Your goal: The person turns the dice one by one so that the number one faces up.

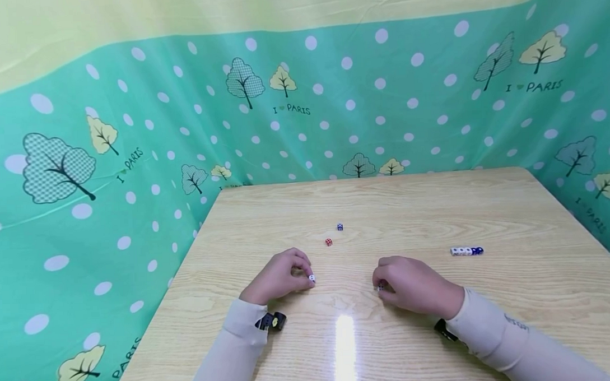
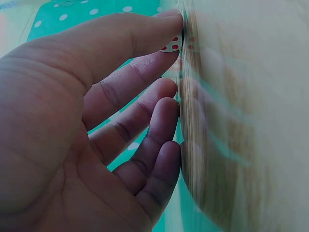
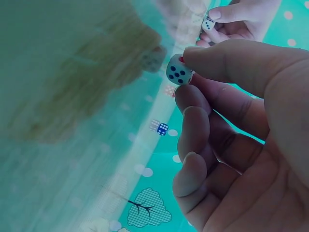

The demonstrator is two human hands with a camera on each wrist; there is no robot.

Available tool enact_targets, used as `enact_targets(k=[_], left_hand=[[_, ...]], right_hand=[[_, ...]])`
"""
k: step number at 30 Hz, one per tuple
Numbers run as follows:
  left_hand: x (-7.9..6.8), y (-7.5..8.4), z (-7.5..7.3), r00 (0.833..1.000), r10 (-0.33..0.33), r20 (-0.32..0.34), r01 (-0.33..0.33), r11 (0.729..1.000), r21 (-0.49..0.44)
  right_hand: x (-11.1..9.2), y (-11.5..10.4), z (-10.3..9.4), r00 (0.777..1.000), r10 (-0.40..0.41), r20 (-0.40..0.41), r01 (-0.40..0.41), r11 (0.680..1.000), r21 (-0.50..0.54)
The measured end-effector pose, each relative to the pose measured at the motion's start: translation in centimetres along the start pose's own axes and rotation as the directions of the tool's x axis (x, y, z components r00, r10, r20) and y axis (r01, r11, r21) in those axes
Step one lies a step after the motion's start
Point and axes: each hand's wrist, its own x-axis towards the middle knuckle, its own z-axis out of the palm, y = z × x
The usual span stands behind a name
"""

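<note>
My left hand point(image 1: 281, 276) pinches a white die point(image 1: 312, 278) between thumb and index finger, low at the tabletop. In the left wrist view, red pips show on that white die point(image 2: 172, 45), and the other fingers curl loosely with their tips at the wood. To the right, my right hand point(image 1: 414, 285) holds another white die point(image 3: 177, 72) between thumb and fingers; dark pips and a bit of red show on it. Beyond the hands, a red die point(image 1: 329, 242) and a blue die point(image 1: 340, 227) lie on the table, a little apart.
Right of my right hand, a row of white dice point(image 1: 460, 251) ends in blue dice point(image 1: 477, 251), lying on the light wooden table point(image 1: 411, 203). A green dotted curtain point(image 1: 303, 129) hangs behind and beside the table. A bright reflection marks the front of the tabletop.
</note>
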Motion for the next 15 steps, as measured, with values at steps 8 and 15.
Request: enact_targets(k=[8, 15], left_hand=[[-0.01, -0.15, 0.01, 1.0, 0.005, 0.0, -0.005, 1.0, 0.0], [-0.04, -0.09, -0.01, 1.0, 0.006, 0.001, -0.006, 1.0, 0.004]], right_hand=[[0.07, 0.1, -0.28, 0.999, 0.027, -0.023, -0.027, 1.0, -0.008], [0.13, 0.33, -0.22, 0.997, 0.077, 0.007, -0.077, 0.994, 0.075]])
